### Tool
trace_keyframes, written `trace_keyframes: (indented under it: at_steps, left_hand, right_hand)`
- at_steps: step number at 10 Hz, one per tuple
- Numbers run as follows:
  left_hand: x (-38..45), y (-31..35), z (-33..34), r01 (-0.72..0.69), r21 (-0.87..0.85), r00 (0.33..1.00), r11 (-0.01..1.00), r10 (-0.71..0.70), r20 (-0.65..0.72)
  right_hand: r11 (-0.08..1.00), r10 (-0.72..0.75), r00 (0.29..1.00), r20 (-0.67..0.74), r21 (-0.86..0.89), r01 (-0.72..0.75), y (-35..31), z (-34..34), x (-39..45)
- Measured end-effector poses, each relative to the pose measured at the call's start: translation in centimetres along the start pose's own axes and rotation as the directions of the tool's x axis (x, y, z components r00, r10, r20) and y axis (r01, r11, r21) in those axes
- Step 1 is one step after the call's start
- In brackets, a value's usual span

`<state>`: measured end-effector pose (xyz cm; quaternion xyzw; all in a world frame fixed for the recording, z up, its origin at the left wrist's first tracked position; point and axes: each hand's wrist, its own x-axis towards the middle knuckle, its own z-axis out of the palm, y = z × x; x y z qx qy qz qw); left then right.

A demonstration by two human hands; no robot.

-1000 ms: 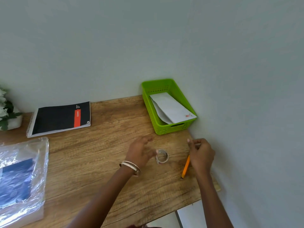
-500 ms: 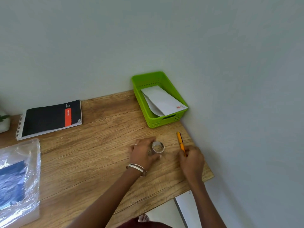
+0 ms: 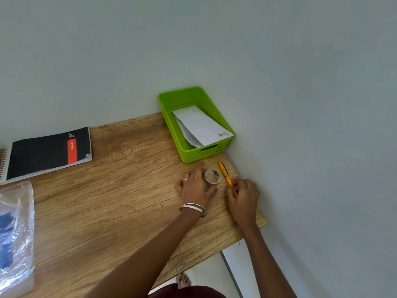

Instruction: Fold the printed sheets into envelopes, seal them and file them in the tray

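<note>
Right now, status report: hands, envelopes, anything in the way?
Left hand on tape roll. Right hand gripping orange pen. Envelopes in green tray. Nothing blocking.

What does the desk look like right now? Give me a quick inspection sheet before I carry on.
Surface: wooden desk, set into a wall corner.
Job's things: green tray at the far right corner, white envelopes lying inside; clear tape roll just in front of the tray.
Clutter: orange pen, black spiral notebook, plastic-wrapped pack at the left edge.
Grips: left hand rests against the tape roll; right hand closed on the pen's near end.
Cables: nothing seen.
Surroundings: plain pale walls; floor and a bare foot below the desk edge.
</note>
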<state>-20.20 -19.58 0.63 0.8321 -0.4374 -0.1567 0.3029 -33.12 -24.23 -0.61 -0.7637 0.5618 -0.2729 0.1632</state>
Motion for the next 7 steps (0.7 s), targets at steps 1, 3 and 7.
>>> trace_keyframes:
  at_steps: [1,3,7]
  left_hand:
    - [0.1,-0.1,0.2,0.003,0.012,1.0,1.0,-0.003,0.002]
    - [0.0,-0.3,0.1,-0.024,0.013,1.0,1.0,0.024,0.018]
    - [-0.7,-1.9,-2.2,-0.045,-0.084,0.995,0.995,0.052,0.086]
  right_hand:
    - [1.0,-0.011,1.0,-0.001,0.013,0.011,0.0,0.0,0.0]
    - [0.999,0.008,1.0,0.019,0.051,-0.009,-0.1,-0.4,0.1]
    - [0.994,0.021,1.0,0.015,0.108,-0.022,-0.3,-1.5,0.1]
